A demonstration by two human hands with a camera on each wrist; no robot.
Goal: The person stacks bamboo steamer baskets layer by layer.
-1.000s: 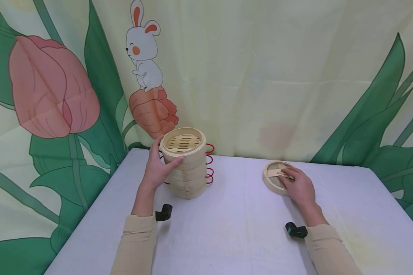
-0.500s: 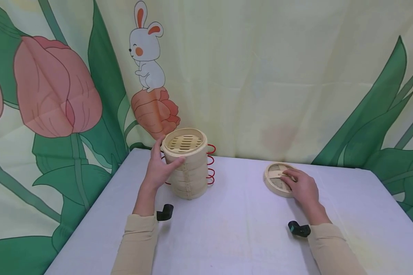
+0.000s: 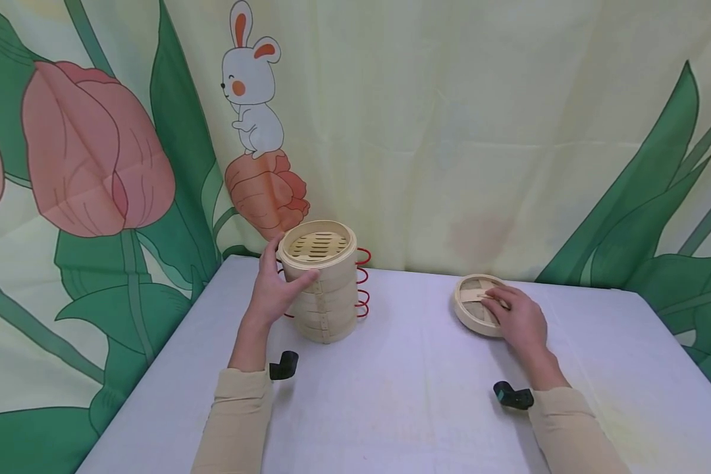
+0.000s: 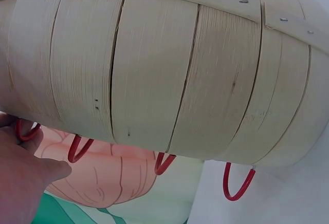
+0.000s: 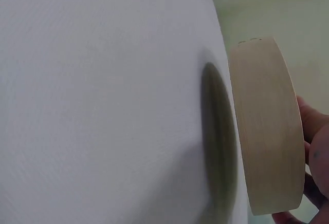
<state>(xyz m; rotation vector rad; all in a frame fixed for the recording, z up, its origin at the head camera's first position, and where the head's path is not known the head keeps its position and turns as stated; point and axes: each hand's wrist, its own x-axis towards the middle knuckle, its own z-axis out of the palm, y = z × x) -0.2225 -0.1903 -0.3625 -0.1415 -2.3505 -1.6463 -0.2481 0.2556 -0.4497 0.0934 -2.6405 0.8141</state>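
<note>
A tall stack of bamboo steamer baskets (image 3: 334,299) with red loops down its sides stands at the left of the table, its slatted top uncovered. My left hand (image 3: 270,283) grips the top basket from the left, thumb across its front and fingers round the far side. In the left wrist view the stack's wall (image 4: 149,75) fills most of the frame. Farther right, my right hand (image 3: 521,322) pinches the handle of a round bamboo steamer lid (image 3: 473,323). In the right wrist view a gap and a shadow show the lid (image 5: 268,131) slightly above the table.
A white cloth covers the table (image 3: 385,401). Behind it hangs a curtain (image 3: 450,164) printed with a rabbit, a tulip and leaves. A black wrist-camera mount (image 3: 283,366) sticks out by the left sleeve, and another black mount (image 3: 513,395) by the right sleeve.
Over the last half second the lid has risen slightly in my right hand. My left hand and the steamer stack stay in place; the head view shifted a little earlier.
</note>
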